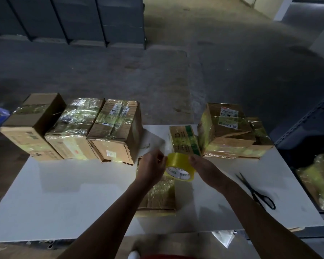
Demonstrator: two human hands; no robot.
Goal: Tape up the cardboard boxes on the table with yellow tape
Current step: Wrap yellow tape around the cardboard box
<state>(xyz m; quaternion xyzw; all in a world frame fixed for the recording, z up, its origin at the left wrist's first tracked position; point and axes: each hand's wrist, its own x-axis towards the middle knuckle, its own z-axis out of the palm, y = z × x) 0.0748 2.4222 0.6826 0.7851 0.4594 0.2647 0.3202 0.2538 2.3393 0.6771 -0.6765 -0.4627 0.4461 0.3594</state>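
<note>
A roll of yellow tape (180, 166) hangs above the middle of the white table (79, 199). My right hand (206, 170) grips the roll from its right side. My left hand (152, 166) pinches the roll's left edge with fingers and thumb. Directly below the hands lies a flat cardboard box (160, 197) wrapped in yellowish tape, partly hidden by my left forearm. Three taped boxes (73, 129) stand in a row at the back left. A small box (183, 141) and a stacked pair of taped boxes (230, 129) stand at the back right.
Black scissors (254, 191) lie on the table to the right of my right forearm. Another taped box (320, 182) sits off the table's right edge, on a dark shelf. Bare floor lies beyond the table.
</note>
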